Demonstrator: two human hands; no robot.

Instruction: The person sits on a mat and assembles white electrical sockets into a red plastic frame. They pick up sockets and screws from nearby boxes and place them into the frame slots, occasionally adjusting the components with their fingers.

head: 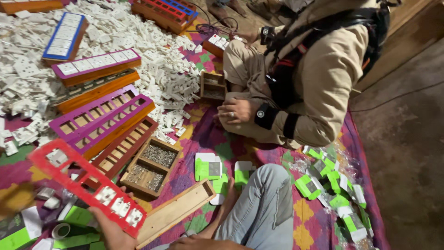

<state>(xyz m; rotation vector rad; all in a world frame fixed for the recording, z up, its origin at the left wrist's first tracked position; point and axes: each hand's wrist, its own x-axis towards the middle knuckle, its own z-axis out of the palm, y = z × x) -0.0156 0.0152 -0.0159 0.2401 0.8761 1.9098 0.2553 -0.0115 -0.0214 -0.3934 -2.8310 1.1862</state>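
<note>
Left hand (111,231) grips the red plate (85,185) at lower left, above the screw tray (150,166). Right hand's (203,242) grip can't be told, bottom centre.

Green-white flat packages (330,187) strewn right on mat; more (208,169) centre
</note>
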